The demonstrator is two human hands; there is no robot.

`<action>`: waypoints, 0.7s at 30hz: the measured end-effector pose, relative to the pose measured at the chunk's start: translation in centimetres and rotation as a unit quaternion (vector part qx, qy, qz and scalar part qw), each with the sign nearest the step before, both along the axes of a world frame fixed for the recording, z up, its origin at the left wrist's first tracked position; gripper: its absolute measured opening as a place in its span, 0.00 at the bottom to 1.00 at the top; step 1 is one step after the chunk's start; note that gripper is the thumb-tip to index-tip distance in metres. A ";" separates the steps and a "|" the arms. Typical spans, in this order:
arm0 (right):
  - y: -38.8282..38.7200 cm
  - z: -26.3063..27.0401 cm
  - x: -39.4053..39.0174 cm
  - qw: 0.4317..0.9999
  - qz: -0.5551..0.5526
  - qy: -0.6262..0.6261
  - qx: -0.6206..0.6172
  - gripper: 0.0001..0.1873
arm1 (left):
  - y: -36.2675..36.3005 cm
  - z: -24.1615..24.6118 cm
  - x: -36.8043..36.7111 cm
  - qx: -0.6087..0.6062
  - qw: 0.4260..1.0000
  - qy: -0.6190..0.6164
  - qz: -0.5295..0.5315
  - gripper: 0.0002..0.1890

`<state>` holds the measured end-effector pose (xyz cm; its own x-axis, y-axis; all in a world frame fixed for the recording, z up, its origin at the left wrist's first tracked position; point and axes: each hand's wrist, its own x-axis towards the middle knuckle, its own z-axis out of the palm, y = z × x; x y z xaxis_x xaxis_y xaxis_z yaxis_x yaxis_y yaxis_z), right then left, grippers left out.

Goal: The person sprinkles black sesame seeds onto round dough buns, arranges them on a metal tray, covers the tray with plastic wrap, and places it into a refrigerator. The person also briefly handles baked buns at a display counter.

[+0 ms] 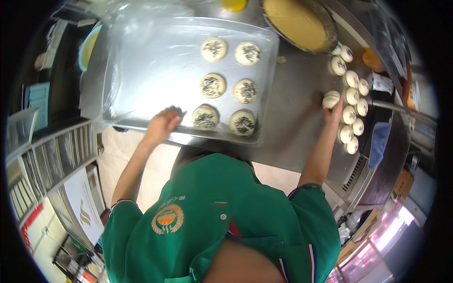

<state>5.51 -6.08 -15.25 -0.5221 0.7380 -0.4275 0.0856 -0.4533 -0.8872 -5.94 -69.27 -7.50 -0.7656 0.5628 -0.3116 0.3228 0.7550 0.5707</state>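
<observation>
A metal baking tray (152, 70) lies before me, with several round dough buns (213, 86) topped with dark seeds on its right half. My left hand (163, 122) is over the tray's near edge, left of the nearest buns, its fingers curled; whether it holds anything is hard to see. At the right, my right hand (333, 109) holds a pale dough bun (331, 99) with its fingers. Beside it, several more dough buns (349, 114) sit in a double row on the metal worktop (293, 81).
A large round pan of yellow filling or batter (297, 23) stands at the back right. Clear plastic film (120, 17) covers the tray's far left corner. A blue cloth (379, 145) lies at the far right. Beyond the tray's left side is a bowl (86, 49).
</observation>
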 end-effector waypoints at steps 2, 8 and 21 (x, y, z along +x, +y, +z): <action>-9.5 5.4 -2.5 0.983 0.124 0.073 -0.116 0.27 | -1.3 0.5 2.9 0.011 0.995 0.086 -0.046 0.15; -39.4 10.7 -9.2 0.822 0.551 0.117 0.083 0.16 | -2.3 1.4 6.0 -0.001 0.967 0.238 -0.090 0.16; -30.5 8.6 -4.5 0.878 0.283 -0.025 0.385 0.17 | -0.2 -0.3 0.2 0.065 0.983 0.102 0.140 0.38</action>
<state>0.97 -36.60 -6.66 -0.8937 0.4456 0.0527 0.1502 0.4078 -0.9006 -5.71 -69.45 -7.84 -0.9349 0.3469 -0.0750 0.2309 0.7550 0.6137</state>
